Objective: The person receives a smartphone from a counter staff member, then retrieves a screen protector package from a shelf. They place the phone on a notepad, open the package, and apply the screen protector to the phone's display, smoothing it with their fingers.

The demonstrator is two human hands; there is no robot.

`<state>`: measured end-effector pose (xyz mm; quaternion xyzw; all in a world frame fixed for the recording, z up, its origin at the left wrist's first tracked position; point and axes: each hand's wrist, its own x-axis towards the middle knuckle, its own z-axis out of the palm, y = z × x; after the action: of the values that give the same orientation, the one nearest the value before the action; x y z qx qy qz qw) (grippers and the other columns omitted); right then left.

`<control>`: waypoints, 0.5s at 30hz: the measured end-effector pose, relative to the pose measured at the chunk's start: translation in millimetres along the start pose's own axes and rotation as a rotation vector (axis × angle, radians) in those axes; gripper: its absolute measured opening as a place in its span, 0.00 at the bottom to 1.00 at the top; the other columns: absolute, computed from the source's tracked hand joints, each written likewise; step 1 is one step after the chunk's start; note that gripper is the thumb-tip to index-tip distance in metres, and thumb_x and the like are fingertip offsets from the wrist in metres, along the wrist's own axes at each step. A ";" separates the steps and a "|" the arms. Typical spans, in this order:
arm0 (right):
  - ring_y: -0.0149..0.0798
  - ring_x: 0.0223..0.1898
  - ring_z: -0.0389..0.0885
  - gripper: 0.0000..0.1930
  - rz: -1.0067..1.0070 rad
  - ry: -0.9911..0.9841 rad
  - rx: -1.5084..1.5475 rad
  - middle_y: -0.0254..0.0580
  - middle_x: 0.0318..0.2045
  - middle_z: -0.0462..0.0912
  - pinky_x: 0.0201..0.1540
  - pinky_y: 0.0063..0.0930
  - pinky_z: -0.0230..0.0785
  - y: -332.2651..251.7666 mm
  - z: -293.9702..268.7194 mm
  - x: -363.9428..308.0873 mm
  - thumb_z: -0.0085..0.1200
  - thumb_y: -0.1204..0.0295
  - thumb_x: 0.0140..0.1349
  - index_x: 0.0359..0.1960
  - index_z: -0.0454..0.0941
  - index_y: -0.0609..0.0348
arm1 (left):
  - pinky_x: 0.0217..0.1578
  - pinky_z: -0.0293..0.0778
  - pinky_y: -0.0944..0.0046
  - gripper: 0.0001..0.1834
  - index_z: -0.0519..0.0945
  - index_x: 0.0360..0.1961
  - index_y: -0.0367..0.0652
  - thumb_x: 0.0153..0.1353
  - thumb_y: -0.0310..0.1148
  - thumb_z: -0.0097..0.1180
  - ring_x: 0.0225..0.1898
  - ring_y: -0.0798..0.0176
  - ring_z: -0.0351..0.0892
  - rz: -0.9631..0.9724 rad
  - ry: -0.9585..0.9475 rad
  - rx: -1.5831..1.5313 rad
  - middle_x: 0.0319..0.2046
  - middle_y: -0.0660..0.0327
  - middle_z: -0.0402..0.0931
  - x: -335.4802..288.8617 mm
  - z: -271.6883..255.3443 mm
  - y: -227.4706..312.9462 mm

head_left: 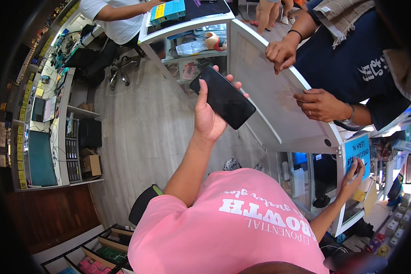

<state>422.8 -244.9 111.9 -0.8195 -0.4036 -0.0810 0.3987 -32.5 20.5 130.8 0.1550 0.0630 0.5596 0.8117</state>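
Note:
Raised over the floor in front of me, my left hand [210,116] grips a black smartphone [223,97] from beneath. The thumb lies along one edge and fingertips curl around the opposite edge. The phone's dark face points up and shows no lit picture. Off to the right, my right hand [354,176] is closed around a slim pen, with its dark tip beside a blue sign [358,153] on the counter's end. Part of the pen is hidden by the fingers.
A white-framed glass counter [283,91] runs along the right; a person in a dark shirt [338,64] rests both hands near its top edge. Farther off, a person in white [123,23] touches a blue box [168,11]. An office chair [121,71] and shelves [73,155] stand left.

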 end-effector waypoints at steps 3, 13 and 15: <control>0.39 0.52 0.83 0.19 0.029 0.003 0.004 0.47 0.50 0.86 0.61 0.31 0.70 -1.3 0.9 -0.6 0.51 0.61 0.80 0.57 0.79 0.67 | 0.58 0.80 0.41 0.41 0.67 0.73 0.55 0.72 0.71 0.43 0.53 0.54 0.83 0.019 0.068 0.118 0.53 0.57 0.79 -2.3 8.5 -2.8; 0.39 0.53 0.83 0.17 0.023 -0.009 0.021 0.49 0.51 0.86 0.61 0.31 0.70 0.5 1.4 -1.2 0.51 0.63 0.80 0.56 0.77 0.68 | 0.50 0.84 0.49 0.53 0.66 0.73 0.50 0.63 0.82 0.41 0.45 0.57 0.85 0.091 0.137 0.312 0.44 0.57 0.80 -6.8 13.1 -5.1; 0.39 0.53 0.83 0.17 0.019 -0.014 0.001 0.49 0.51 0.86 0.61 0.31 0.70 -4.7 1.0 -1.1 0.50 0.63 0.80 0.56 0.77 0.68 | 0.49 0.85 0.50 0.54 0.66 0.74 0.50 0.61 0.83 0.41 0.45 0.58 0.85 0.106 0.152 0.352 0.44 0.57 0.80 -7.3 7.9 -5.8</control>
<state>418.5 -243.1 113.5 -0.8237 -0.3984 -0.0713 0.3971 -27.8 10.4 136.0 0.2551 0.2128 0.5921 0.7342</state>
